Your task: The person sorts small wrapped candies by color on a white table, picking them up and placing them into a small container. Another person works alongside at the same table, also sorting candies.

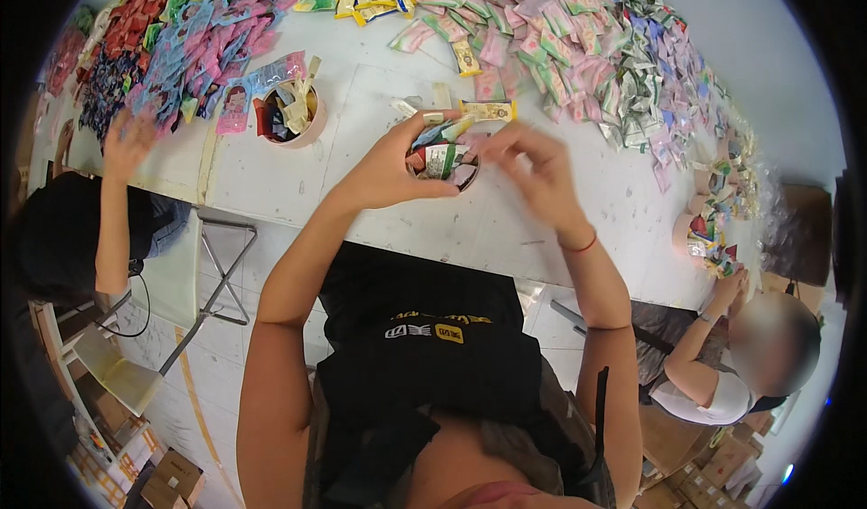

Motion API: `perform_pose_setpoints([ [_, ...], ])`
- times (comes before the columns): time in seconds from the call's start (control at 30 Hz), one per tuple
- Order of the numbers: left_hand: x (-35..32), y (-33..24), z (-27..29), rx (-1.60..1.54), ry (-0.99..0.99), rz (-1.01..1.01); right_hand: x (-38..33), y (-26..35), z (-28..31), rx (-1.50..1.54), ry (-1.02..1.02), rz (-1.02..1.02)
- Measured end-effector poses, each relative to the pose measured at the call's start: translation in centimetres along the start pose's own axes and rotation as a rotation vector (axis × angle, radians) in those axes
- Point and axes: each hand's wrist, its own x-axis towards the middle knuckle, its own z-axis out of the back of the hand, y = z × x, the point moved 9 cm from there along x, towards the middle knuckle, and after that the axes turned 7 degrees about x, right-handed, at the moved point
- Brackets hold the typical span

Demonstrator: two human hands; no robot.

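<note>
Left hand grips the packet-filled cup — right hand fingers pinched over it — contents unclear.

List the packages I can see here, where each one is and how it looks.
Cup in left hand: small sachets, green, red, white.
Yellow sachet: table, above right hand.
Pink cup: mixed sachets, left.
Sachet piles: far edge, pink, green, yellow, blue.

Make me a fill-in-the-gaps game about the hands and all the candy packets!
The left hand holds a small ___ stuffed with packets.
The right hand wears a thin ___ band at the wrist.
A second cup stands on the white ___, to the person's left.

Missing words: cup; red; table
</note>
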Motion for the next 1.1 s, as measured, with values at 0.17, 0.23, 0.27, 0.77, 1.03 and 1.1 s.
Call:
perform_pose_setpoints([
  [0.17, 0.4, 1.2, 0.1, 0.066, -0.099, 0.110, 1.9, -2.1, 3.4, -0.791, -0.188, 0.175],
  [0.23, 0.9, 1.3, 0.4, 0.118, -0.157, 0.056, 1.9, -1.9, 3.4, -0.870, -0.209, 0.322],
  [0.27, 0.8, 1.5, 0.5, 0.091, -0.193, 0.050, 1.7, -1.6, 3.2, -0.877, -0.210, 0.387],
  [0.77, -6.3, -3.7, 2.7, 0.435, -0.783, -0.123, -0.7, 4.3, -4.7, -0.721, 0.470, 0.357],
  [1.03, -4.9, -6.5, -1.7, 0.991, -0.589, -0.163, -0.8, 2.7, -3.5, -0.363, 0.272, 0.323],
  [1.1, -4.4, -7.7, -1.9, 0.992, -0.593, -0.216, -1.5, 2.1, -3.2, -0.408, 0.219, 0.349],
])
